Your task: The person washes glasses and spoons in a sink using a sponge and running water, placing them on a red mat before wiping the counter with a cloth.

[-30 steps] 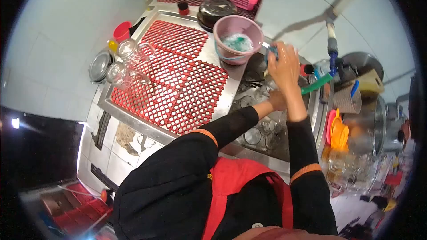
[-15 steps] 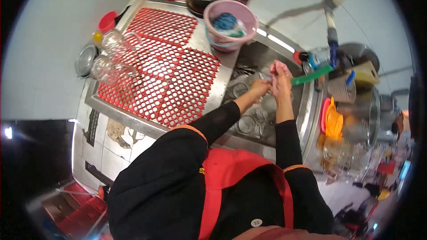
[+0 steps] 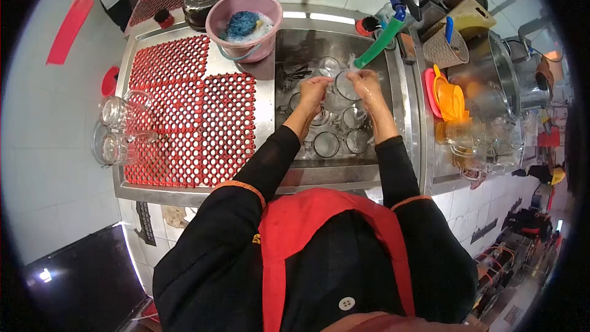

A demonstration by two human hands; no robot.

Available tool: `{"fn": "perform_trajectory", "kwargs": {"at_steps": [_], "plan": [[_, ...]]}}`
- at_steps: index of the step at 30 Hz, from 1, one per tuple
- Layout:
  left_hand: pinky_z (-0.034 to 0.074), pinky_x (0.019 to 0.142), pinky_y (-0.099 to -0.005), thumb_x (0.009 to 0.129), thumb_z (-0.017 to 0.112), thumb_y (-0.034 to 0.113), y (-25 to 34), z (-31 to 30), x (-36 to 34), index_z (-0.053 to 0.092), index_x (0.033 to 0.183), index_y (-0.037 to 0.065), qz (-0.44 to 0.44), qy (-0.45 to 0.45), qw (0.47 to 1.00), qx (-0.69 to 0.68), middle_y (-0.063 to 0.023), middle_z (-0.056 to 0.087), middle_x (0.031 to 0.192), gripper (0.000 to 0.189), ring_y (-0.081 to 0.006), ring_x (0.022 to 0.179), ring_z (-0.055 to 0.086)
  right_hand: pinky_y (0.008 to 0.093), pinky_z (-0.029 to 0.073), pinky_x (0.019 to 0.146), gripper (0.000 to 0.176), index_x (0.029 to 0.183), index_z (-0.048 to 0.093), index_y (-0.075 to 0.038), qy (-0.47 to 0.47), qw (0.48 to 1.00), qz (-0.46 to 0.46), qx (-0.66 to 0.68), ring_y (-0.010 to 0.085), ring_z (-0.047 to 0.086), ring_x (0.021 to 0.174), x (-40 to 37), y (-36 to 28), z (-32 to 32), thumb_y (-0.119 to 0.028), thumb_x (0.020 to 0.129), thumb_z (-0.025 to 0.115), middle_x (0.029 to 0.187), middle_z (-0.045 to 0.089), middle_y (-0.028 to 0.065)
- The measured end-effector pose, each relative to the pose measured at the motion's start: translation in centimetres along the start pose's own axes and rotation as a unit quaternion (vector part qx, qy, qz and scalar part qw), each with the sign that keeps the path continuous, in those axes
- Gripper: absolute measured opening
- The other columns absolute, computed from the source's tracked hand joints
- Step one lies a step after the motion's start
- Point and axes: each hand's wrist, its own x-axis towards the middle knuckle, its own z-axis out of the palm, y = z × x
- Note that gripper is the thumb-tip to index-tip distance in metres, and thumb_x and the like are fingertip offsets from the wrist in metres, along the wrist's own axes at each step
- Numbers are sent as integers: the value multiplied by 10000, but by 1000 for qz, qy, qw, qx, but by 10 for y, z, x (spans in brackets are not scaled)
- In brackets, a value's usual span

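And a glass (image 3: 348,88) was gripped by the right hand (image 3: 369,86), just beside the hose (image 3: 381,44), between the sink's (image 3: 316,40) side edges; the left hand's (image 3: 312,94) grip couldn't be told!

A clear, round glass (image 3: 348,88) is held over the sink (image 3: 335,38), beside the green hose's (image 3: 380,45) end.

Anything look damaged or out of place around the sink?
One thing: below the red drying mat, a rough brown patch interrupts the white tiling. It may be broken tile; the sleeve partly hides it.
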Motion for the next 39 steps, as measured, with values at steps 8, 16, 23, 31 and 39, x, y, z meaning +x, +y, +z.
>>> {"fn": "perform_trajectory", "kwargs": {"at_steps": [8,16,23,31,39], "plan": [[233,356,-202,709,496,24,28,3,-2,642,774,20,18,36,998,58,57,431,478,159,-34,372,307,259,447,481,177,818,578,-57,60,988,25,-140,127,548,533,8,32,-37,-120,676,662,645,575,25],[263,357,-214,726,504,40,42,6,-6,648,767,29,28,27,986,164,32,474,493,149,-52,381,362,208,463,434,96,841,558,23,6,994,111,-23,118,552,526,5,27,-35,3,748,548,667,574,63],[337,401,-232,715,486,39,55,24,-17,667,756,69,1,63,952,298,-19,528,508,189,-80,421,440,241,480,447,135,887,540,12,-30,982,187,17,144,565,548,7,38,-33,14,752,536,732,579,93],[474,678,-366,623,589,156,60,73,-37,663,719,105,168,-46,763,622,-135,621,752,132,-279,742,606,344,511,586,291,1016,473,-25,-160,934,223,227,208,588,757,26,134,-18,-60,746,576,889,576,105],[477,596,-380,565,648,192,26,95,-48,616,705,22,317,-211,516,767,-153,607,701,222,-268,707,611,352,466,737,390,1076,497,-38,-223,926,64,298,201,547,905,1,121,1,-182,734,618,1034,546,101]]}}
